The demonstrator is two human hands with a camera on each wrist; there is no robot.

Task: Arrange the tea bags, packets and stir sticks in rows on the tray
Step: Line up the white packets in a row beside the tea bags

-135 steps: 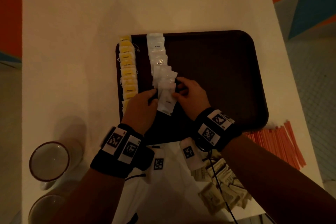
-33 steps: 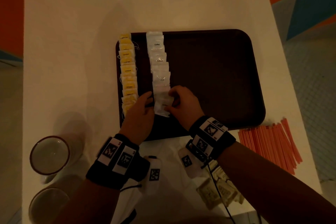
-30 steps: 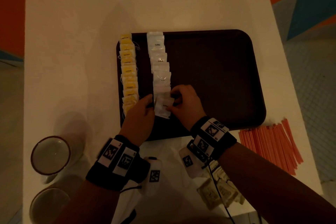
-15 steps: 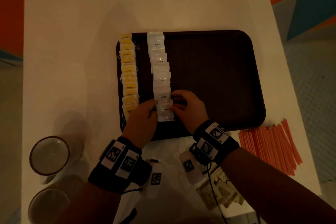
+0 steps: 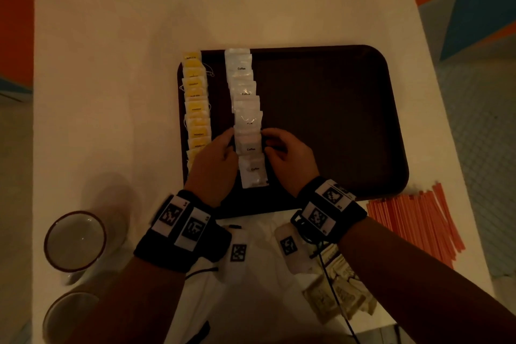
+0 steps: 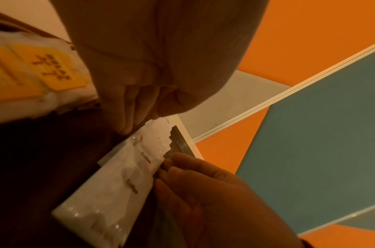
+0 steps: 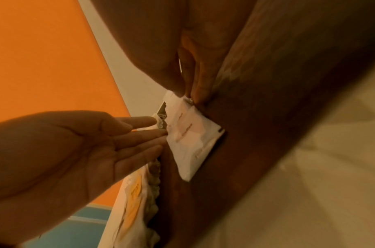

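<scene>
A white desk [image 5: 117, 92] stands against orange and blue walls, carrying a dark brown tray [image 5: 335, 120] near its middle. Along the tray's left edge runs a row of yellow tea bags [image 5: 196, 109], overlapping one another. Just beside it, toward the tray's middle, lies a row of white coffee packets [image 5: 245, 109], also overlapping, reaching nearly to the tray's near edge. The left hand [image 5: 215, 165] has its fingers [image 7: 139, 134] straight and close together, their tips touching the left edge of the packet row. The right hand [image 5: 290, 159] has its fingers [image 6: 182, 161] loosely bent, their tips against the right edge of the same packets, so the row sits between both hands. Off the tray, orange stir sticks [image 5: 418, 220] lie fanned by the desk's right edge, tan packets [image 5: 337, 296] are heaped at the near edge, and two cups [image 5: 75, 240] stand at the near left corner.
</scene>
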